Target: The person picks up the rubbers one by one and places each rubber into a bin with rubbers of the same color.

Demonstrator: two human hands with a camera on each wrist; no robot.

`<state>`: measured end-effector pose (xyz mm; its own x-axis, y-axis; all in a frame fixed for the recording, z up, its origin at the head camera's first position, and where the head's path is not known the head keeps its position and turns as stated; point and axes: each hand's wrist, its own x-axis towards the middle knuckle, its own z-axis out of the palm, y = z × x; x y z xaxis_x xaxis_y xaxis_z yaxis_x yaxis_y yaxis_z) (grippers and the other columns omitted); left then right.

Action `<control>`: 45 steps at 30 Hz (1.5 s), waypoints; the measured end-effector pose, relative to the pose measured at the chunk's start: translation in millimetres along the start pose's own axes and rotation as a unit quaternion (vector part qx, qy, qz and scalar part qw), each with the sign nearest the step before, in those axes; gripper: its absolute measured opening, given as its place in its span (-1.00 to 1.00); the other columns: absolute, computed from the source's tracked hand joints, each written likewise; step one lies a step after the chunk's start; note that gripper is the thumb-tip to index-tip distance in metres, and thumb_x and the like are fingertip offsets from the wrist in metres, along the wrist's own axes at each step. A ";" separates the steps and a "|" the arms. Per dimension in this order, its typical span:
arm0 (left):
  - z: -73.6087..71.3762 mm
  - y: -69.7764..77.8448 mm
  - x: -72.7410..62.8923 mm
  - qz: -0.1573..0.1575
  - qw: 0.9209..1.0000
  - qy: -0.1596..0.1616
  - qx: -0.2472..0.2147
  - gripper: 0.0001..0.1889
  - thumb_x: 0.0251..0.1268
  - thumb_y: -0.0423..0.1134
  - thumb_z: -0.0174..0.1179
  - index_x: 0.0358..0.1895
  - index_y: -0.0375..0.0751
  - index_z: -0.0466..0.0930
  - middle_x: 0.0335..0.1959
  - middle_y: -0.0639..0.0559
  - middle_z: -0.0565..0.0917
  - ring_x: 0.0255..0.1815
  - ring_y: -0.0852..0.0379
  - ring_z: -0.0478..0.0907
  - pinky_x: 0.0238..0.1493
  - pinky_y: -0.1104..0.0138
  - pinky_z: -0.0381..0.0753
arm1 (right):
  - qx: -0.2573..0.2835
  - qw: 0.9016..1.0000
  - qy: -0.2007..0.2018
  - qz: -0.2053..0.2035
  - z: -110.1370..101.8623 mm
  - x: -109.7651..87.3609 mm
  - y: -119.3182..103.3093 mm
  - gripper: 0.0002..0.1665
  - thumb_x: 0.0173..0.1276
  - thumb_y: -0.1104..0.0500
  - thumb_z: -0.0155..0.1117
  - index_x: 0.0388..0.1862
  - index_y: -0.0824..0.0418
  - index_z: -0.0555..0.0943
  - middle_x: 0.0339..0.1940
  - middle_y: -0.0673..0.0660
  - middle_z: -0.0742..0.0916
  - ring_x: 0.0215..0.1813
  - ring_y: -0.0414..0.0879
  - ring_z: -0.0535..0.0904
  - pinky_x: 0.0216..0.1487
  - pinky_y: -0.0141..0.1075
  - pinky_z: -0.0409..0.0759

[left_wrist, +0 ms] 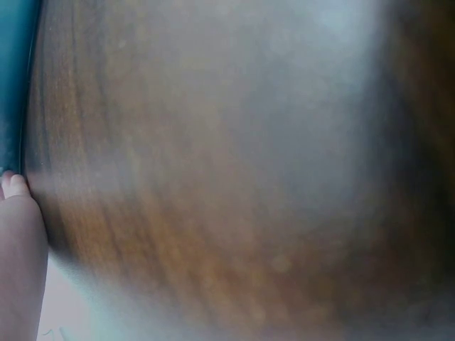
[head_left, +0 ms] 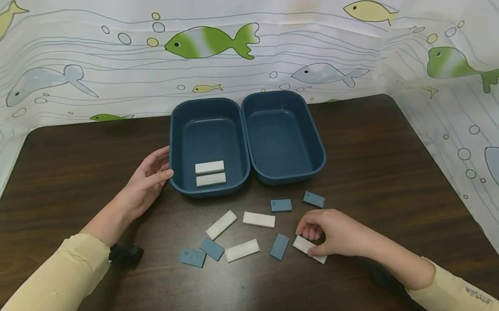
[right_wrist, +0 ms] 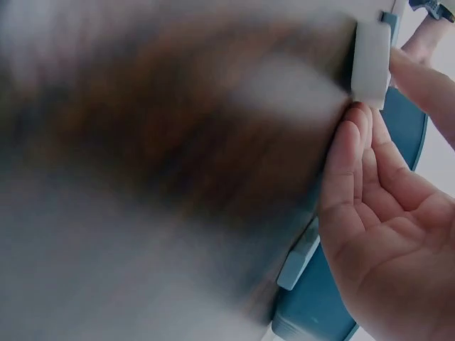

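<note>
At the right of the loose pieces, my right hand [head_left: 337, 233] pinches a white block [head_left: 302, 243] between thumb and curled fingers. The right wrist view shows the white block [right_wrist: 371, 64] between the thumb and the fingertips. My left hand [head_left: 142, 186] rests against the left side of the left blue bin [head_left: 178, 186], thumb at its rim and fingers along the wall. Inside that bin, two white blocks [head_left: 209, 167] lie parallel near the front. Three more white blocks [head_left: 242, 250] lie on the table in front, among several smaller blue-grey blocks [head_left: 279, 246].
A second blue bin [head_left: 315, 136] stands against the right side of the first. Both sit near the back edge of the dark wooden table [head_left: 122, 303]. Behind and to the right hangs a white fish-patterned sheet [head_left: 125, 72].
</note>
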<state>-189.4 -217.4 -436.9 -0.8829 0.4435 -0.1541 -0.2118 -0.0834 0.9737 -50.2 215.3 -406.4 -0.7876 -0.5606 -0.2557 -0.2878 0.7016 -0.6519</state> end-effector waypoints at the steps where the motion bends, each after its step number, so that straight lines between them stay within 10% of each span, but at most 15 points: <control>1: 0.0 0.1 0.0 0.000 1.000 0.000 0.001 -0.38 0.66 -0.33 0.08 0.64 -0.03 0.12 0.46 0.20 0.33 0.45 0.24 0.30 0.37 0.50 0.34 | 0.006 1.000 0.002 -0.002 0.6 -0.4 -0.3 -0.60 0.15 0.29 0.69 -0.05 0.20 0.72 -0.29 -0.09 0.69 -0.24 -0.35 0.55 -0.17 -0.42 0.65; 20: 0.6 0.3 -1.3 0.009 1.000 -0.004 -0.012 -0.39 0.65 -0.37 0.06 0.64 -0.05 0.14 0.47 0.15 0.35 0.44 0.25 0.35 0.37 0.51 0.36 | 0.099 0.995 -0.024 0.013 2.4 2.9 2.2 -0.66 0.19 0.35 0.64 -0.08 0.27 0.73 -0.28 -0.02 0.74 -0.28 -0.36 0.61 -0.18 -0.41 0.71; 45: -0.1 -0.2 -0.5 0.001 1.000 0.003 -0.003 -0.38 0.65 -0.37 0.05 0.66 -0.10 0.11 0.47 0.15 0.35 0.43 0.24 0.35 0.37 0.52 0.37 | 0.048 0.996 -0.047 -0.056 -4.0 21.7 -15.0 -0.70 0.25 0.38 0.58 -0.09 0.09 0.78 -0.21 -0.08 0.73 -0.20 -0.35 0.59 -0.10 -0.40 0.72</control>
<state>-188.9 -217.7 -437.1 -0.8858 0.4381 -0.1527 -0.2121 -0.0898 0.9731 -65.2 194.4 -399.3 -0.6984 -0.6742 -0.2403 -0.3134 0.5898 -0.7443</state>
